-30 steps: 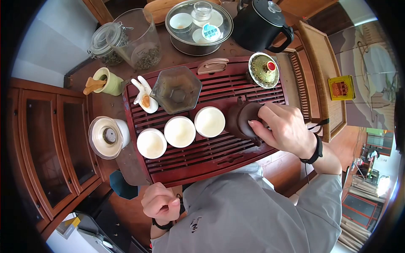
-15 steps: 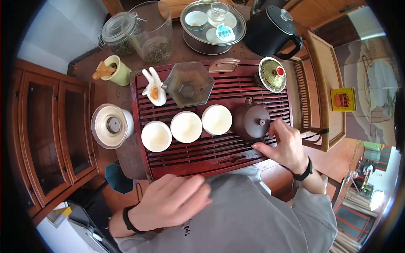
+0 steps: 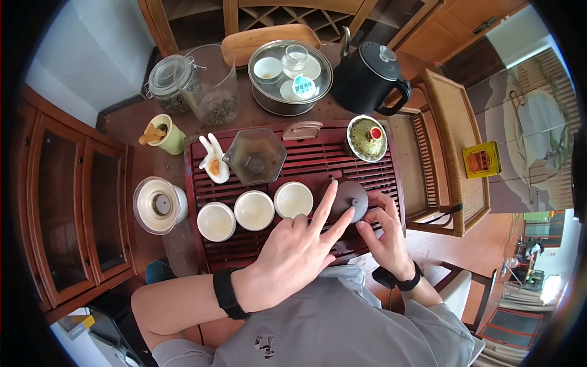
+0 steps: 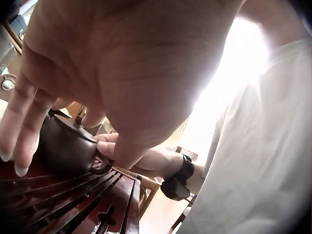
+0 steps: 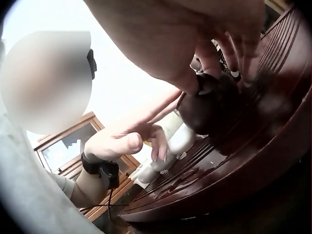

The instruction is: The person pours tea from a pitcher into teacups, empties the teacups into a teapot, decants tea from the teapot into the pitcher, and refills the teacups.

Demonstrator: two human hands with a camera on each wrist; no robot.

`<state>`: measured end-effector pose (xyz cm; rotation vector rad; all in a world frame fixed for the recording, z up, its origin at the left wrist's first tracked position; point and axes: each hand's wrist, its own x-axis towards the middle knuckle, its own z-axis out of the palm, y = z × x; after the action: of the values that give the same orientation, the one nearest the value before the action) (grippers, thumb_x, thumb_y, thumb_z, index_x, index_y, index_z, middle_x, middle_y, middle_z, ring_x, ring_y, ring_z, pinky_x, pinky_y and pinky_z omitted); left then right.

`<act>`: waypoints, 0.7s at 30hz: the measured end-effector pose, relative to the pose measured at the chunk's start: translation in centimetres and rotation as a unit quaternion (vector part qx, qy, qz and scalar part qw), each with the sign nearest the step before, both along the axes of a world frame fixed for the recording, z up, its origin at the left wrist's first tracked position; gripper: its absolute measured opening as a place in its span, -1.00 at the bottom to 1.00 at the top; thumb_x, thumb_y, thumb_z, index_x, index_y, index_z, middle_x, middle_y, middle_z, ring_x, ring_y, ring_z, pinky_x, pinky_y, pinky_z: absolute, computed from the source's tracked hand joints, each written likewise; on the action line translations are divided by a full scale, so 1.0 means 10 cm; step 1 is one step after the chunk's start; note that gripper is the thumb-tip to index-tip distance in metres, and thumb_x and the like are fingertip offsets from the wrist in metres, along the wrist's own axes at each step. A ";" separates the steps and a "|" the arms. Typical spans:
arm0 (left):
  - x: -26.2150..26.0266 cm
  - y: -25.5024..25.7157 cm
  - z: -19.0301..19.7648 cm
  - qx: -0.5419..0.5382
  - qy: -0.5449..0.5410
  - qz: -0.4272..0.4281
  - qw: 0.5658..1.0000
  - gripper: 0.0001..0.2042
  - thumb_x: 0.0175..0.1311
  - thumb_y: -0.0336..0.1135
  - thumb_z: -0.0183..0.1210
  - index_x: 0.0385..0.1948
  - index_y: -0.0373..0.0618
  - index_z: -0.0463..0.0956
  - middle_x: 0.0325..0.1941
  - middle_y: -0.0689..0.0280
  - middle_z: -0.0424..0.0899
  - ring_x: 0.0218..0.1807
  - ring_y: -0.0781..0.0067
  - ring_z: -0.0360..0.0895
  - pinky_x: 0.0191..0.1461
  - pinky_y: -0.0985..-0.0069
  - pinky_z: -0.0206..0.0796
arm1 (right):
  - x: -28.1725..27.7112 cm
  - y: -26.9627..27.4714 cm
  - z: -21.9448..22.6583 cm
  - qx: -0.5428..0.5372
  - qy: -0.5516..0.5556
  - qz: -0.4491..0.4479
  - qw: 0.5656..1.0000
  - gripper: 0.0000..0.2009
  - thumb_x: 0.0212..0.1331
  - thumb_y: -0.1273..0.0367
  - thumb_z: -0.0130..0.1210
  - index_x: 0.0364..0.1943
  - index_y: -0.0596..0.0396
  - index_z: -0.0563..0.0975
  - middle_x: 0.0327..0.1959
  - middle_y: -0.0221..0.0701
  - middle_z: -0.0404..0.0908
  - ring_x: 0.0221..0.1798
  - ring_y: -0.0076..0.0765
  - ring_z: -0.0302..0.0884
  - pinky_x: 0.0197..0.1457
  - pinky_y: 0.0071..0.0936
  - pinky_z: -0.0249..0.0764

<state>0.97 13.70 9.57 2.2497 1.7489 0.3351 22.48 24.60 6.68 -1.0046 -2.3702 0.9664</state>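
Observation:
A dark brown teapot stands at the right of the red slatted tea tray. My right hand holds the teapot's handle, with thumb and fingertips pinched together there in the left wrist view. Over the teapot reaches my left hand, index and middle fingers spread out straight, the middle fingertip right at the lid's knob. The index finger points towards the spout side. Left of the teapot, three white cups with pale insides form a row, the nearest one close to the left hand's knuckles.
Behind the cups sit a smoky hexagonal glass pitcher and a white hand-shaped ornament. A green lidded cup stands at the tray's back right. Farther back are a black kettle, a glass-lidded pot and tea jars.
My right hand has gone from the teapot's lid to its handle. The left hand has come up from beside the body and reached across to the lid, its fingers straightening.

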 end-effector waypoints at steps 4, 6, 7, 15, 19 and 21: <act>0.04 0.01 -0.01 0.010 0.012 0.006 1.000 -0.18 0.10 0.00 0.40 0.45 0.03 0.28 0.61 -0.11 0.00 -0.37 0.38 0.55 -0.24 0.48 0.45 | 0.02 0.04 0.03 -0.019 -0.018 -0.003 1.000 -0.89 0.25 0.47 0.20 -0.35 0.24 0.54 0.28 -0.04 0.40 0.27 -0.03 0.41 0.29 -0.24 0.38; 0.08 0.01 0.00 0.005 0.010 0.012 1.000 -0.17 0.11 0.01 0.39 0.46 0.02 0.27 0.61 -0.09 0.02 -0.38 0.38 0.53 -0.26 0.49 0.43 | 0.07 0.11 0.00 -0.112 0.018 -0.032 0.993 -0.90 0.29 0.47 0.15 -0.33 0.24 0.55 0.30 -0.03 0.40 0.29 -0.07 0.41 0.28 -0.27 0.37; 0.10 0.02 -0.02 0.017 0.019 0.010 1.000 -0.17 0.12 0.01 0.38 0.46 -0.01 0.26 0.61 -0.08 0.04 -0.40 0.39 0.52 -0.28 0.49 0.42 | 0.10 0.13 -0.05 -0.125 0.048 -0.030 0.991 -0.88 0.38 0.46 0.06 -0.29 0.23 0.54 0.34 -0.07 0.40 0.28 -0.22 0.43 0.27 -0.36 0.37; 0.26 0.02 -0.06 0.054 0.035 0.037 0.997 -0.15 0.13 0.06 0.36 0.46 -0.07 0.25 0.62 -0.06 0.04 -0.44 0.46 0.45 -0.37 0.54 0.32 | 0.19 0.08 -0.19 -0.343 0.240 -0.094 0.903 -0.83 0.55 0.32 -0.04 -0.14 0.14 0.44 0.21 -0.33 0.47 0.05 -0.58 0.47 0.17 -0.51 0.48; 0.33 -0.01 0.02 0.092 0.060 0.071 0.991 -0.15 0.11 0.11 0.35 0.45 -0.08 0.29 0.62 -0.06 0.05 -0.47 0.52 0.40 -0.39 0.60 0.29 | 0.08 0.16 0.02 -0.292 0.259 -0.050 0.919 -0.84 0.56 0.32 -0.07 -0.17 0.09 0.43 0.01 -0.45 0.48 0.04 -0.58 0.47 0.20 -0.48 0.47; 0.30 -0.01 0.07 0.123 0.072 0.087 0.986 -0.14 0.10 0.14 0.34 0.44 -0.08 0.30 0.60 -0.08 0.08 -0.50 0.53 0.39 -0.39 0.63 0.30 | 0.08 0.28 0.12 -0.268 0.232 -0.021 0.935 -0.82 0.55 0.29 -0.05 -0.17 0.11 0.42 0.13 -0.34 0.49 0.10 -0.51 0.48 0.23 -0.46 0.43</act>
<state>3.95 13.59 10.30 2.3421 2.0906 0.4578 23.25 27.39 7.92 -0.8683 -1.7209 1.6763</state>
